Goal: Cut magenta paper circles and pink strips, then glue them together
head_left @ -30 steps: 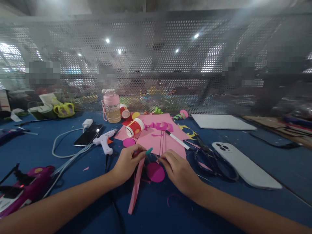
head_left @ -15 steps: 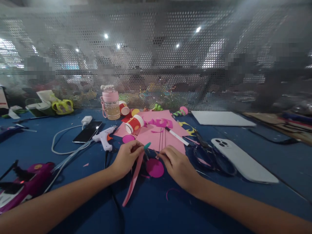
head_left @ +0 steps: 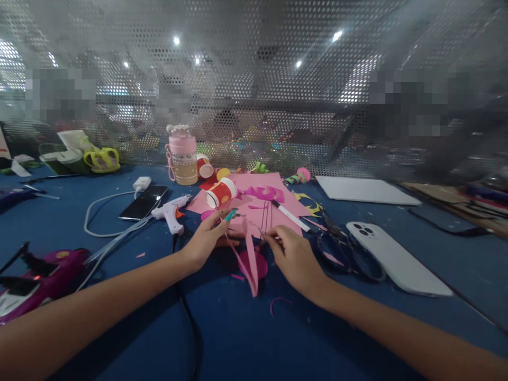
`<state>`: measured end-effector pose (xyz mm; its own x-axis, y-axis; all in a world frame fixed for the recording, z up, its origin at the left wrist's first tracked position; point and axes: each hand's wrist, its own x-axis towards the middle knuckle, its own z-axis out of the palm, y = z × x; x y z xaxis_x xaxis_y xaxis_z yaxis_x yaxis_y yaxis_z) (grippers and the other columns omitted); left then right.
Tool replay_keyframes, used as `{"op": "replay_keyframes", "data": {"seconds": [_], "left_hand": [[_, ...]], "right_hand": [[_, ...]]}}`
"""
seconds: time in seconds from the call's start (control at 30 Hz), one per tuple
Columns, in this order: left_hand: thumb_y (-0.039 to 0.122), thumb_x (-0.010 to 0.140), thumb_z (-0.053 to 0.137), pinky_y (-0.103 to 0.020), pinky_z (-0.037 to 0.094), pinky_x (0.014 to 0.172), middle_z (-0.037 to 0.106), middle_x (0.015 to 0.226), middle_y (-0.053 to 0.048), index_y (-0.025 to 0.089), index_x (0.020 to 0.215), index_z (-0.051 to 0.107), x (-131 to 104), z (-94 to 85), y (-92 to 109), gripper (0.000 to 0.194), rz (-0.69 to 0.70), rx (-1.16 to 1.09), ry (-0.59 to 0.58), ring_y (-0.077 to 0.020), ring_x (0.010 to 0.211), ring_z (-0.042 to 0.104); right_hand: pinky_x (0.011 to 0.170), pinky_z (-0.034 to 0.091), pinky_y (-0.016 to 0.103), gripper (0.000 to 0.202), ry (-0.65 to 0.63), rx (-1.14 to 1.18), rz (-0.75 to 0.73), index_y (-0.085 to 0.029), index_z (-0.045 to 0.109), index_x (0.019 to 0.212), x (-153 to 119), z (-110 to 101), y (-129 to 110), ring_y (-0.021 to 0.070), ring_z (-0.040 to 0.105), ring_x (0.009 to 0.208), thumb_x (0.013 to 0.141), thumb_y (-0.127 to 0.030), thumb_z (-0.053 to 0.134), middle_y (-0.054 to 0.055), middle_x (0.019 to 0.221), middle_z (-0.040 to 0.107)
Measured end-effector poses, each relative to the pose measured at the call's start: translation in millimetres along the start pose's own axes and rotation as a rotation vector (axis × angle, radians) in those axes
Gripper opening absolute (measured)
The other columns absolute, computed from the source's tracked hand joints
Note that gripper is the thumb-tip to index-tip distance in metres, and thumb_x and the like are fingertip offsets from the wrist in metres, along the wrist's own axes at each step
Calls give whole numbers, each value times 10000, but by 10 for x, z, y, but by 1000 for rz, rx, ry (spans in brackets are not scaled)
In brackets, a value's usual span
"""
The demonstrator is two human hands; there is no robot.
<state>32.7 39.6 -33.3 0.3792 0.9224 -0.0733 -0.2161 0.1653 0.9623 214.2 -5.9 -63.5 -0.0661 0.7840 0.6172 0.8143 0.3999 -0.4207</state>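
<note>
Pink paper strips [head_left: 251, 259] hang down between my hands in long loops, over a magenta paper disc [head_left: 259, 265] on the blue table. My left hand [head_left: 208, 235] pinches the strips near their top, its thumb and fingers close together beside a teal tip. On the right, my right hand [head_left: 289, 254] has thumb and forefinger pressed together at a thin end beside the strips; what exactly it grips is too small to make out. Behind both hands lie pink paper sheets [head_left: 286, 212] with thin dark sticks and a white marker [head_left: 291, 216].
A glue gun [head_left: 171, 212] and a black phone [head_left: 143, 203] lie to the left. Scissors [head_left: 349, 256] and a white phone [head_left: 397, 259] are at the right. Paper cups [head_left: 222, 192] and a pink bottle [head_left: 183, 159] stand or lie farther back.
The pink strip has swung from below my left hand to the middle and now hangs in loops. My left hand's fingers have shifted. The view has tilted slightly.
</note>
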Motion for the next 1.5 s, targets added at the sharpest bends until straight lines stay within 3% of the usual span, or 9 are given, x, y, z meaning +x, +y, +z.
{"op": "replay_keyframes", "data": {"seconds": [0.1,0.23,0.47,0.73,0.97,1.17,1.3,1.4,1.5], "left_hand": [[84,724,643,-283,535,795,492,1276,-100,187,1140,553,3,-14,-20,437,51,-19,-41,-163,906,666],[80,628,721,-279,531,759,468,1329,-115,225,1243,489,16,-31,-56,674,140,124,-57,-113,787,667],[109,616,751,-243,528,636,499,1309,-124,170,1167,498,14,-30,-57,610,153,238,82,-46,598,622],[180,645,742,-274,559,590,530,1249,-125,161,1068,542,-8,-15,-58,468,119,196,64,-98,614,658],[203,699,683,-214,510,575,664,930,-75,122,1065,607,2,-33,-58,383,147,324,19,-144,758,642],[258,701,691,-264,503,687,670,1070,-101,147,1087,629,2,-38,-68,406,262,436,14,-190,908,622],[247,692,691,-273,504,713,695,972,-92,135,994,644,2,-34,-65,326,250,382,-30,-185,876,636],[224,677,697,-287,508,739,698,917,-83,127,935,623,11,-44,-68,286,188,315,-67,-172,822,657],[160,627,719,-318,517,745,668,1033,-117,121,964,589,4,-50,-66,363,122,337,-121,-186,833,664]], "right_hand": [[418,400,262,247,-71,151,196,-210,532,675,43,-13,27,144,526,406,872,-328,441,9,550,595],[356,373,259,308,-81,326,400,-222,503,603,93,-23,28,142,490,328,792,-464,496,-20,458,537],[355,362,255,316,-61,345,398,-224,506,593,100,-16,31,139,480,348,760,-493,511,-23,437,514],[384,397,265,282,-77,337,370,-218,507,616,84,-9,39,151,520,371,767,-457,498,1,494,568],[542,484,304,171,-97,284,248,-207,527,669,77,4,39,201,645,582,811,-294,489,40,632,652],[525,464,260,210,-108,172,-12,-196,526,686,36,-15,-18,162,596,555,883,-230,459,22,615,600],[531,450,249,239,-87,67,-222,-194,505,716,4,-21,-55,150,569,563,924,-197,387,22,645,557],[536,445,242,235,-87,49,-255,-198,491,728,-5,-16,-63,146,568,574,933,-190,376,22,664,554],[533,438,237,233,-78,33,-244,-197,490,724,-13,-11,-67,146,567,568,929,-184,382,22,655,554]]}}
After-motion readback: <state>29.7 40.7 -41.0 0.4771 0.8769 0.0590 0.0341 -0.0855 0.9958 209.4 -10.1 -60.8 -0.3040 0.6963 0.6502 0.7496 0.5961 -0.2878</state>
